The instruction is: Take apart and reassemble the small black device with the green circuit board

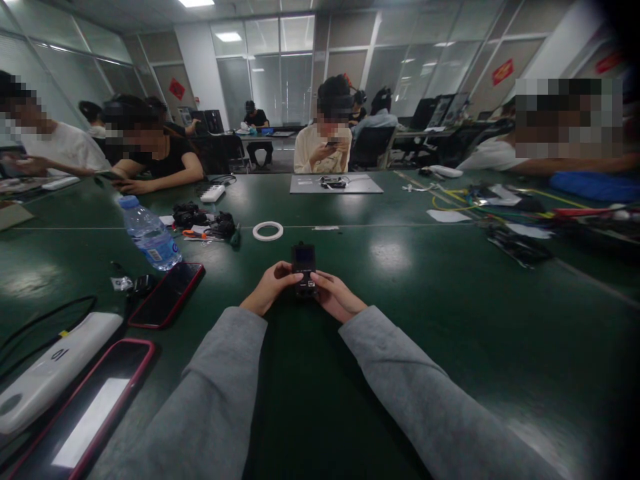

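Observation:
Between my two hands is a small black handheld device (304, 257) with a dark screen at its top and buttons below. My left hand (270, 287) grips its left side, thumb lying on the front near the buttons. My right hand (337, 295) closes on the right side, its thumb also on the front by a small white-marked button. The device is held upright over the green table (320, 373), its screen towards me. Whether its lower end touches the table I cannot tell. A white ring (267, 231) lies beyond my left hand.
To the left are a water bottle (150, 233), two red-edged phones (167, 295) and a white power bank (55, 373) with a black cable. Black gadgets (220, 225) lie farther back. Wires and boards (520, 243) spread at the right. Several people sit around the table.

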Demonstrator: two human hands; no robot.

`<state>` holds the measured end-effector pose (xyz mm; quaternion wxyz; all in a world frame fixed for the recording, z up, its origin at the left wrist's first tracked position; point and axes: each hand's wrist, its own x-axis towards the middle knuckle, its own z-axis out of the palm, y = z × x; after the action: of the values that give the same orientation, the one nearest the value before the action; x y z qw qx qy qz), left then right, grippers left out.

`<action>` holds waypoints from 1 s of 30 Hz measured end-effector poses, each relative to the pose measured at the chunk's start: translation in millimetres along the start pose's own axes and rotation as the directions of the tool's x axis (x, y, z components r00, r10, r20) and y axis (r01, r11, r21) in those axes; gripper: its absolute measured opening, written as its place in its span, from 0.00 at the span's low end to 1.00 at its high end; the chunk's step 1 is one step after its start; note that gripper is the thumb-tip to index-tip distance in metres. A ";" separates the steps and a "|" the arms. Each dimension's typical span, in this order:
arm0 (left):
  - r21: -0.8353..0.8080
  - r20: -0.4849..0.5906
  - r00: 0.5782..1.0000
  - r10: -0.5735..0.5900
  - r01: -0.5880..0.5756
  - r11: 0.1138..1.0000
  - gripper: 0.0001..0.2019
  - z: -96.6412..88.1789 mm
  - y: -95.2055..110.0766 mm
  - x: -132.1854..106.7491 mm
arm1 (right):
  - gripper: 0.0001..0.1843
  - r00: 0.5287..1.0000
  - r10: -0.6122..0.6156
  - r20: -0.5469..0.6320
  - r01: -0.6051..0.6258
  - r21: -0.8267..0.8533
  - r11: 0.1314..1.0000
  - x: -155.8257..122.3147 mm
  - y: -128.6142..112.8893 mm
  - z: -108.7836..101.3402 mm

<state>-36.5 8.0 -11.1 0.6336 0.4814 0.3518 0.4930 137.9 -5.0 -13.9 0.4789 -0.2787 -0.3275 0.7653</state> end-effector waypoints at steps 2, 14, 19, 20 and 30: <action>-0.004 -0.002 1.000 0.004 -0.004 1.000 0.16 0.0 0.2 0.1 | 0.21 1.000 -0.007 0.003 0.007 -0.008 1.000 0.4 0.6 -0.4; 0.002 0.002 1.000 0.014 -0.014 1.000 0.16 1.0 1.9 0.1 | 0.22 0.999 -0.024 0.031 0.026 -0.059 0.998 5.6 5.7 -9.2; 0.012 0.009 1.000 0.005 -0.005 1.000 0.17 2.0 4.3 -0.7 | 0.21 0.999 -0.024 0.024 0.025 -0.075 0.997 4.5 4.4 -7.1; 0.015 0.011 1.000 0.006 -0.006 1.000 0.17 2.1 4.7 -0.8 | 0.21 0.999 -0.024 0.026 0.026 -0.084 0.996 4.1 4.0 -6.4; -0.001 0.018 1.000 -0.014 0.014 1.000 0.17 5.3 7.2 -2.1 | 0.22 0.997 -0.078 0.002 0.078 -0.144 0.986 -0.6 1.6 -0.2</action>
<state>-34.3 4.9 -2.8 0.6405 0.4830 0.3492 0.4843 137.4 -6.0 -15.2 0.4877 -0.3009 -0.3918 0.7198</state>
